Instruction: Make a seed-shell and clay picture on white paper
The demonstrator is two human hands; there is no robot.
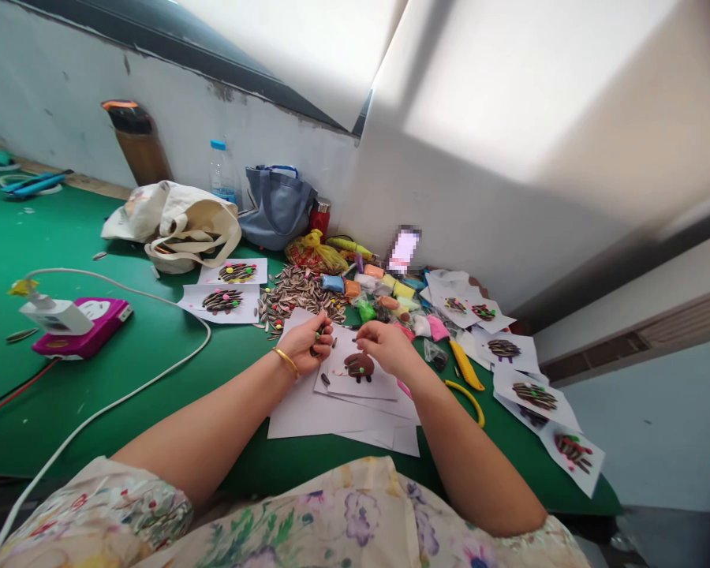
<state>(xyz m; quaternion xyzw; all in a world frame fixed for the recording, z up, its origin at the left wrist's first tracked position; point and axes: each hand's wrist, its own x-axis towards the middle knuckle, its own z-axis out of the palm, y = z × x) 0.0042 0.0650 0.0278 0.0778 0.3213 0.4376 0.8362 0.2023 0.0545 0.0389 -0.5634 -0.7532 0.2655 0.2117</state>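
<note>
My left hand [308, 342], with a gold bangle on the wrist, is curled shut around several dark sunflower seeds beside a white paper sheet [374, 383]. A brown clay lump with coloured dots [359, 366] sits on that sheet. My right hand [384, 345] hovers just above the clay lump, its fingers pinched together on something too small to make out. A pile of striped sunflower seeds [296, 293] lies just beyond my left hand.
Finished seed pictures on paper [225, 301] lie left and along the right edge [536, 396]. Coloured clay packets [384, 296], yellow tools [466, 368], bags [181, 225], bottles [221, 170], a pink device with charger [74, 325] and a white cable [154, 379] crowd the green table [95, 394].
</note>
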